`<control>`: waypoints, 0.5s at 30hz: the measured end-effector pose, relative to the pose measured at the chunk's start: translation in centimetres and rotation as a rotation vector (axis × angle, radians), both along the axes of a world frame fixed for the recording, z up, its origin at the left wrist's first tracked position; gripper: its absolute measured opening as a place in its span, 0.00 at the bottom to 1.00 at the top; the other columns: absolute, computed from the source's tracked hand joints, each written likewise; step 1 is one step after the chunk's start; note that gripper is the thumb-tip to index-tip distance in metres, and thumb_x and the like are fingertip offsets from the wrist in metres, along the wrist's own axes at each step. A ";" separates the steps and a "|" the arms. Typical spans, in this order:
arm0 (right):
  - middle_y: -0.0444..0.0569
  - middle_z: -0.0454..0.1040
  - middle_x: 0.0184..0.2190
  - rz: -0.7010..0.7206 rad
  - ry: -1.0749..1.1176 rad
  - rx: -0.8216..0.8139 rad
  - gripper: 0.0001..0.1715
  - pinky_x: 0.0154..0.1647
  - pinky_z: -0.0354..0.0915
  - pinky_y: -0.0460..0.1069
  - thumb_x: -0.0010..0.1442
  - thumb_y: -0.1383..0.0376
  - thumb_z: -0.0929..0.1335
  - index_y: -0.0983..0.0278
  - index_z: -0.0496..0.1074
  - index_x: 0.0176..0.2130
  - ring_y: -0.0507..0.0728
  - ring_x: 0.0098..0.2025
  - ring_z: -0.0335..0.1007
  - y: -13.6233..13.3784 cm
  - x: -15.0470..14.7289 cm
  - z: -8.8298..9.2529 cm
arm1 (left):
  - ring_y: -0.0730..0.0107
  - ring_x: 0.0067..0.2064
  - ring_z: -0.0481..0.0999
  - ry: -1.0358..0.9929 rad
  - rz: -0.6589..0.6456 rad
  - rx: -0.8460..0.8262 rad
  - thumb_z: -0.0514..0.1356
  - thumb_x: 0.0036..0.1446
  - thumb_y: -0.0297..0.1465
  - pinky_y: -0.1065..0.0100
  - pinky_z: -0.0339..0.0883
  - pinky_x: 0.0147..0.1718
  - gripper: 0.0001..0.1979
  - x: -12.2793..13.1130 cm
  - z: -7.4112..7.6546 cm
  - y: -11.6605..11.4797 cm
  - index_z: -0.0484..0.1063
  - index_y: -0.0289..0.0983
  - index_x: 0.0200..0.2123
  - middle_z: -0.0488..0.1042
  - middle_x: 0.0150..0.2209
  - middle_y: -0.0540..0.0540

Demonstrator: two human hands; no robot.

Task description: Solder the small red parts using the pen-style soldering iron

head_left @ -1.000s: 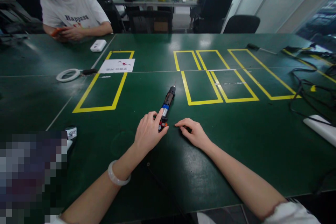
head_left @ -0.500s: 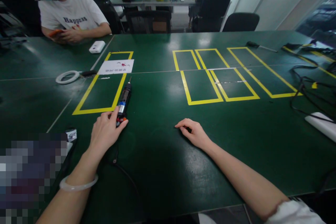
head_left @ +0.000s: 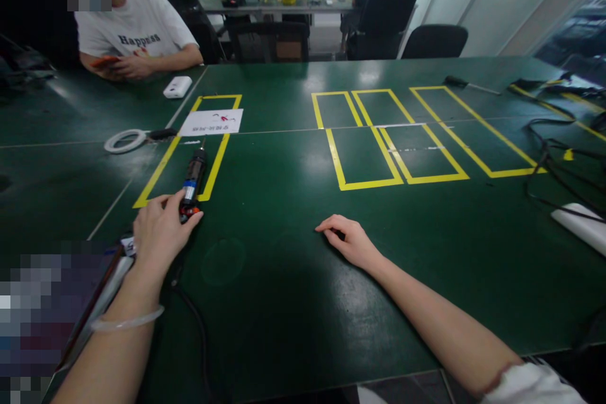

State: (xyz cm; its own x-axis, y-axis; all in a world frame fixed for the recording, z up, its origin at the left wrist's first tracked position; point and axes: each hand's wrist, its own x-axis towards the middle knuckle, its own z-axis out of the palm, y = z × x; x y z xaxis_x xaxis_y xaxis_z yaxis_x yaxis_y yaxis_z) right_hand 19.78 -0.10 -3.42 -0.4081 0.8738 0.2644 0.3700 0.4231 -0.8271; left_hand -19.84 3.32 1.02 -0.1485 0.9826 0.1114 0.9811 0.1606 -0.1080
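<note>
My left hand is closed around the rear end of an electric screwdriver, thumb on its right side. The tool is black with a blue and silver band, and its bit points away from me. Its front part lies over the left yellow tape rectangle, below a white paper label. A black cable trails from its back toward me. My right hand rests on the green table, fingers loosely curled with the index finger pointing left; nothing shows in it.
More yellow tape rectangles mark the table's right half. A long screwdriver lies at the far right, near tangled black cables. A tape roll and a white box are at the left. A person in a white shirt sits across.
My left hand has moved left with the electric screwdriver, from beside the left tape rectangle to over it. The cable shifted along. My right hand stayed put.
</note>
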 end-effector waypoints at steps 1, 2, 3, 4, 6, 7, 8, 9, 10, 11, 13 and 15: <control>0.48 0.78 0.39 0.001 0.000 -0.001 0.13 0.46 0.66 0.51 0.63 0.73 0.64 0.62 0.76 0.41 0.55 0.42 0.73 0.0 0.0 0.0 | 0.41 0.54 0.65 0.025 -0.013 0.030 0.49 0.61 0.46 0.53 0.62 0.46 0.29 0.5 0.1 -0.2 0.62 0.35 0.59 0.63 0.53 0.32; 0.48 0.78 0.39 0.000 0.000 -0.002 0.13 0.46 0.66 0.51 0.63 0.73 0.64 0.62 0.76 0.41 0.55 0.42 0.73 0.0 0.0 0.1 | 0.44 0.52 0.65 0.049 -0.015 0.052 0.50 0.61 0.45 0.55 0.62 0.45 0.26 0.9 0.1 -0.4 0.64 0.35 0.55 0.64 0.52 0.33; 0.48 0.78 0.39 0.001 0.000 -0.002 0.13 0.46 0.66 0.51 0.63 0.73 0.64 0.62 0.76 0.41 0.55 0.42 0.73 0.0 0.0 0.1 | 0.46 0.51 0.66 0.066 -0.016 0.063 0.50 0.61 0.44 0.56 0.62 0.44 0.23 1.4 0.2 -0.6 0.66 0.35 0.51 0.65 0.50 0.35; 0.48 0.78 0.39 0.002 -0.001 -0.003 0.13 0.46 0.66 0.51 0.63 0.73 0.64 0.62 0.76 0.41 0.55 0.42 0.73 0.0 0.0 0.1 | 0.48 0.50 0.66 0.078 -0.015 0.072 0.51 0.61 0.43 0.57 0.62 0.43 0.20 1.7 0.2 -0.7 0.67 0.35 0.47 0.65 0.48 0.36; 0.49 0.78 0.39 0.004 -0.004 -0.006 0.13 0.47 0.66 0.52 0.63 0.73 0.63 0.62 0.75 0.42 0.55 0.42 0.73 -0.1 0.0 0.1 | 0.52 0.47 0.67 0.088 -0.009 0.099 0.51 0.61 0.42 0.59 0.62 0.41 0.17 2.1 0.4 -0.9 0.68 0.35 0.42 0.66 0.46 0.39; 0.49 0.78 0.39 0.005 -0.005 -0.007 0.13 0.47 0.67 0.52 0.63 0.73 0.63 0.62 0.75 0.42 0.56 0.42 0.73 0.0 0.0 0.1 | 0.53 0.46 0.68 0.089 -0.004 0.114 0.50 0.61 0.41 0.59 0.62 0.41 0.16 2.2 0.5 -1.0 0.68 0.35 0.40 0.66 0.45 0.40; 0.49 0.78 0.39 0.005 -0.006 -0.007 0.13 0.47 0.67 0.52 0.63 0.73 0.63 0.61 0.75 0.42 0.56 0.43 0.73 0.0 0.0 0.1 | 0.54 0.45 0.69 0.090 0.004 0.130 0.50 0.62 0.41 0.59 0.63 0.40 0.16 2.3 0.6 -1.0 0.68 0.35 0.40 0.67 0.44 0.41; 0.49 0.78 0.39 0.005 -0.006 -0.006 0.13 0.47 0.67 0.52 0.63 0.73 0.64 0.61 0.75 0.42 0.56 0.43 0.73 0.0 0.0 0.0 | 0.54 0.44 0.69 0.086 0.011 0.147 0.49 0.62 0.41 0.59 0.63 0.40 0.17 2.4 0.8 -1.0 0.68 0.35 0.40 0.68 0.43 0.41; 0.48 0.78 0.39 0.005 -0.006 -0.006 0.13 0.47 0.67 0.53 0.63 0.73 0.64 0.61 0.75 0.42 0.56 0.43 0.73 0.0 -0.1 0.0 | 0.54 0.43 0.70 0.072 0.022 0.169 0.48 0.63 0.41 0.58 0.63 0.40 0.17 2.6 1.0 -1.0 0.68 0.35 0.41 0.68 0.42 0.41; 0.48 0.78 0.39 0.005 -0.007 -0.006 0.14 0.47 0.67 0.53 0.63 0.73 0.64 0.61 0.75 0.42 0.56 0.43 0.73 0.0 -0.1 0.0 | 0.54 0.43 0.71 0.033 0.029 0.185 0.47 0.63 0.42 0.58 0.64 0.40 0.18 2.9 1.2 -1.0 0.68 0.35 0.42 0.69 0.41 0.42; 0.48 0.78 0.39 0.006 -0.010 -0.007 0.13 0.47 0.67 0.53 0.62 0.73 0.64 0.61 0.76 0.41 0.56 0.42 0.73 0.0 -0.1 0.1 | 0.55 0.42 0.73 -0.160 0.010 0.193 0.47 0.63 0.42 0.58 0.65 0.40 0.19 4.1 1.5 -0.8 0.67 0.35 0.45 0.72 0.40 0.42; 0.49 0.78 0.39 0.008 -0.010 -0.011 0.13 0.47 0.67 0.53 0.62 0.73 0.64 0.61 0.76 0.41 0.56 0.43 0.73 0.0 -0.1 0.2 | 0.59 0.41 0.75 -0.500 -0.081 0.128 0.50 0.63 0.43 0.60 0.66 0.42 0.19 6.3 1.8 -0.7 0.67 0.35 0.47 0.74 0.40 0.44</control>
State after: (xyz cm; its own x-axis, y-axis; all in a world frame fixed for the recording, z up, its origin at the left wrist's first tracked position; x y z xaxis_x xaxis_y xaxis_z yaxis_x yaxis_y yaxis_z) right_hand 19.68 -0.09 -3.26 -0.4178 0.8732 0.2511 0.3744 0.4173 -0.8281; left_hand -13.52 2.63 2.78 -0.1388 0.9763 0.1661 0.9174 0.0636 0.3929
